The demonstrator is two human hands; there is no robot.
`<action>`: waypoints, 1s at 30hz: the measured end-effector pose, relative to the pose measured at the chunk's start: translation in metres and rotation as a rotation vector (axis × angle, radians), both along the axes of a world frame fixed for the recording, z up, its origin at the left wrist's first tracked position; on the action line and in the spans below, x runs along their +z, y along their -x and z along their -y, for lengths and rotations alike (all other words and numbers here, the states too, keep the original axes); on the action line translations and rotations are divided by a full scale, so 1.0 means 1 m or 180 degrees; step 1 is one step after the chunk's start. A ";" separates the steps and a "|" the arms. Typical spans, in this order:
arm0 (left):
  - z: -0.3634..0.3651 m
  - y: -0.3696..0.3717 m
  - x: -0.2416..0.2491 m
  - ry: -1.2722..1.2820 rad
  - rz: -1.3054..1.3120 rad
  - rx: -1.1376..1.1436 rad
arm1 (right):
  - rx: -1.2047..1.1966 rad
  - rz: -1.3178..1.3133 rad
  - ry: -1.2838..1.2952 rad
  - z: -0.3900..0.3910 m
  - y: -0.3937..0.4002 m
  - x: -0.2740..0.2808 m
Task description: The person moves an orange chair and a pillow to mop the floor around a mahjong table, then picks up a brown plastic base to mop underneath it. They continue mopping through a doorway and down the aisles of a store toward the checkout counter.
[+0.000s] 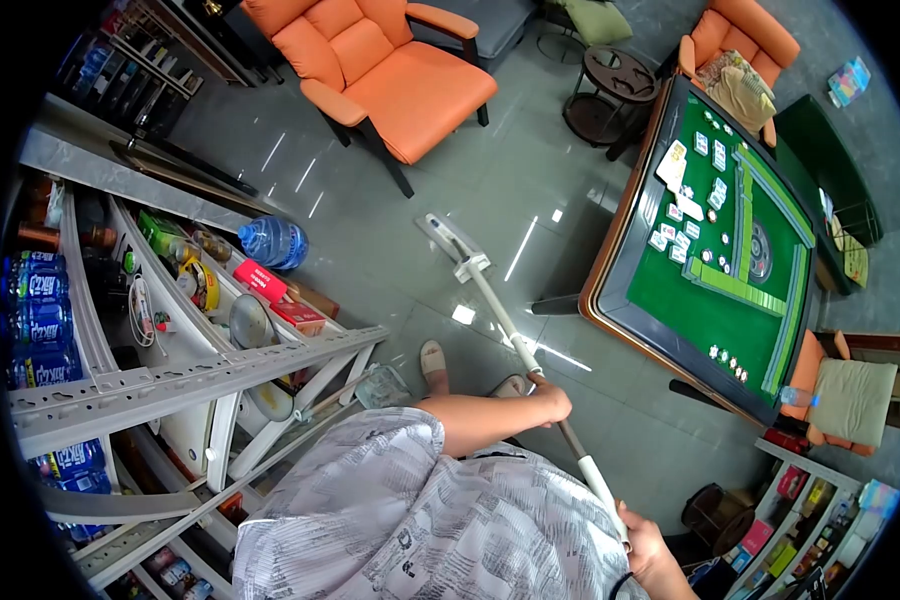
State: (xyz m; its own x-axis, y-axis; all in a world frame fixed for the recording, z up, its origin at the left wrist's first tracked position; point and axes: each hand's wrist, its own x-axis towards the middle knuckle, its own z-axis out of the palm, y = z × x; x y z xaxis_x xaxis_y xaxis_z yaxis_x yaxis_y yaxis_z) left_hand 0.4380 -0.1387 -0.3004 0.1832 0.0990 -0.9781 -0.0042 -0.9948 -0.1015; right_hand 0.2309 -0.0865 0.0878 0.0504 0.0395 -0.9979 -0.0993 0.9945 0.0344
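A flat mop (492, 300) with a long white and grey handle slants across the middle of the view. Its narrow rectangular head (440, 233) rests on the shiny grey tile floor, short of the orange armchair. My left hand (548, 400) is closed around the handle partway down, the arm crossing in front of my body. Close to my right side, my right hand (642, 540) grips the white upper end of the same handle. My feet, in light slippers (433, 365), stand just behind the mop.
An orange armchair (400, 90) stands ahead. To the right is a mahjong table (660, 270) with tiles and cards. Metal shelves (190, 385) with bottles and boxes crowd the left, a large blue water bottle (273, 243) beside them. A round side table (615, 80) stands farther back.
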 end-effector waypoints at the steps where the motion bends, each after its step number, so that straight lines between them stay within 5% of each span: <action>1: 0.009 -0.001 -0.003 -0.0155 -0.0107 0.0081 | -0.0163 0.0196 -0.0091 0.002 0.000 -0.003; 3: 0.045 -0.009 0.015 -0.0320 0.0151 -0.1460 | -0.0495 0.0613 -0.0246 0.016 -0.009 -0.009; 6: 0.068 -0.087 0.054 0.1766 -0.0299 -0.4839 | -0.0374 0.0784 -0.0236 0.037 -0.051 -0.025; 9: 0.071 -0.159 0.033 0.1860 -0.0091 -0.3322 | -0.0180 0.1076 -0.0047 0.048 -0.108 -0.045; 11: 0.057 -0.191 0.017 0.1821 -0.0348 -0.0247 | -0.0002 0.1320 0.0035 0.050 -0.144 -0.052; 12: 0.042 -0.199 0.023 0.1890 -0.0532 0.0735 | 0.0198 0.1391 0.0075 0.051 -0.161 -0.052; 16: -0.039 -0.219 0.190 0.2060 -0.1005 0.2887 | 0.1538 0.2237 0.0480 0.050 -0.209 -0.058; 20: -0.160 -0.268 0.223 0.2026 -0.0850 0.3159 | 0.2028 0.2315 0.0855 0.065 -0.226 -0.051; 26: -0.321 -0.251 0.268 0.1457 -0.0303 0.1968 | 0.0960 0.1905 0.0972 0.093 -0.166 -0.102; 30: -0.417 -0.229 0.185 0.1725 0.0313 0.1531 | 0.0565 0.1569 0.0959 0.105 -0.110 -0.139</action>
